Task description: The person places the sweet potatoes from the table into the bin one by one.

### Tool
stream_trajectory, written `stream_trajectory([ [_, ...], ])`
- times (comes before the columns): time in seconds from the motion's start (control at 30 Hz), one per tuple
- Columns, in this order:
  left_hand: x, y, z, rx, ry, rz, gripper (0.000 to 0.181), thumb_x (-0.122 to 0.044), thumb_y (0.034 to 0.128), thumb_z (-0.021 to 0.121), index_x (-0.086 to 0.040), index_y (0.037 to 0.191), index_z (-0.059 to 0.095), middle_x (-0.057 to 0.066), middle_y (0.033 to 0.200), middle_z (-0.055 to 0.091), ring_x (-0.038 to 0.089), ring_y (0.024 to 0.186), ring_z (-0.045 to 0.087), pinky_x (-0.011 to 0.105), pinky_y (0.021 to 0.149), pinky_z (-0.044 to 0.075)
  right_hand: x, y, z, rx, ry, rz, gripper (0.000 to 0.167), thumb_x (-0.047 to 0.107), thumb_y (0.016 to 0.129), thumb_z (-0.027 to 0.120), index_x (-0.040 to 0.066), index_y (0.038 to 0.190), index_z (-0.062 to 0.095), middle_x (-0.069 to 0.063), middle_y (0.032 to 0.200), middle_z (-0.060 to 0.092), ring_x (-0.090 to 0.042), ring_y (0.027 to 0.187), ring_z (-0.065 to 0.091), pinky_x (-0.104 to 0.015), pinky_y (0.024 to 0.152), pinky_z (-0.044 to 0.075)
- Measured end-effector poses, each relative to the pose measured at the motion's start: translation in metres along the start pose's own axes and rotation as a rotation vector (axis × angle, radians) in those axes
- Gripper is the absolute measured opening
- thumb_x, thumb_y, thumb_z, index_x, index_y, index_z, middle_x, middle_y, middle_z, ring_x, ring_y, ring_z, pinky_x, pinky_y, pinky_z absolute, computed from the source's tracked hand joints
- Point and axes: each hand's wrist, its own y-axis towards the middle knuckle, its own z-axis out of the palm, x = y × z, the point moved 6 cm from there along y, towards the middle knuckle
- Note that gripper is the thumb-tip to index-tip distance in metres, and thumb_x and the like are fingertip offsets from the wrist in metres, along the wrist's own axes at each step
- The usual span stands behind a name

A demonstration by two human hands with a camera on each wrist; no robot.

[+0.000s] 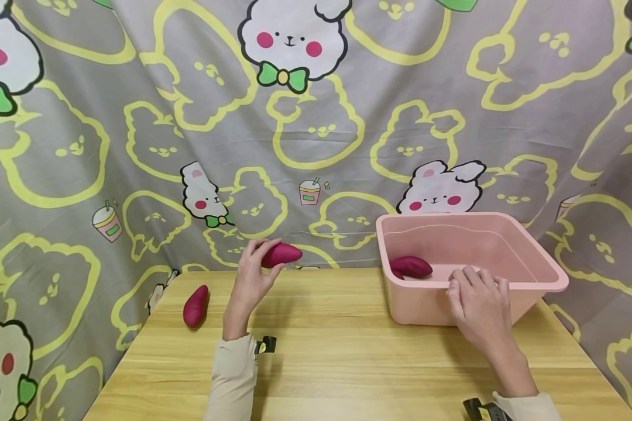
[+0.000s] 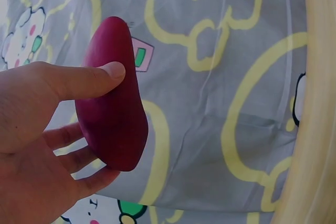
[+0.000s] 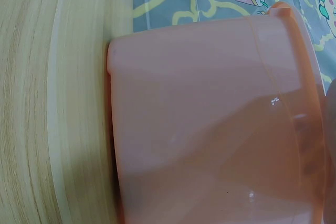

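Observation:
My left hand [image 1: 250,280] holds a smooth purple-red sweet potato [image 2: 113,103] above the back of the table, pinched between thumb and fingers. In the head view its tapered end points right. Another sweet potato [image 1: 195,307] lies on the tabletop to the left of that hand. My right hand [image 1: 480,307] grips the front rim of a pink plastic bin [image 1: 421,304], its fingers curled over the edge. Inside the bin, at the left, lies a sweet potato [image 1: 412,266], with part of a second one showing below it. The front wall hides much of the bin's floor.
The light wooden table [image 1: 337,356] carries the bin at its right rear. A grey curtain [image 1: 316,146] with rabbit and bear outlines hangs right behind the table and along its sides.

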Motion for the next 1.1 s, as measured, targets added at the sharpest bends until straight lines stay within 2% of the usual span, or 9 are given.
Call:
stream_trajectory([
  [0.2, -0.005, 0.0, -0.004, -0.019, -0.017, 0.009, 0.055, 0.002, 0.0809, 0.085, -0.009, 0.132, 0.068, 0.018, 0.125, 0.057, 0.037, 0.112, 0.057, 0.053, 0.092, 0.053, 0.0, 0.0, 0.0, 0.003, 0.0, 0.001, 0.025, 0.023, 0.099, 0.04, 0.009, 0.09, 0.059, -0.01, 0.09, 0.059, -0.038, 0.087, 0.049, -0.058, 0.08, 0.033],
  [0.7, -0.01, 0.001, -0.01, -0.055, -0.033, 0.03, 0.055, -0.002, 0.0829, 0.085, -0.011, 0.134, 0.068, 0.018, 0.128, 0.056, 0.035, 0.115, 0.056, 0.05, 0.088, 0.056, 0.0, 0.001, 0.0, 0.007, 0.001, 0.001, 0.025, 0.023, 0.099, 0.04, 0.009, 0.091, 0.059, -0.011, 0.09, 0.06, -0.038, 0.087, 0.049, -0.058, 0.08, 0.033],
  [1.1, -0.024, 0.001, -0.012, -0.086, -0.038, 0.051, 0.057, -0.002, 0.081, 0.087, -0.012, 0.134, 0.068, 0.018, 0.128, 0.056, 0.035, 0.115, 0.057, 0.05, 0.089, 0.056, 0.0, 0.0, 0.0, 0.008, 0.004, 0.005, 0.026, 0.023, 0.1, 0.04, 0.009, 0.091, 0.059, -0.011, 0.091, 0.06, -0.037, 0.087, 0.049, -0.058, 0.08, 0.033],
])
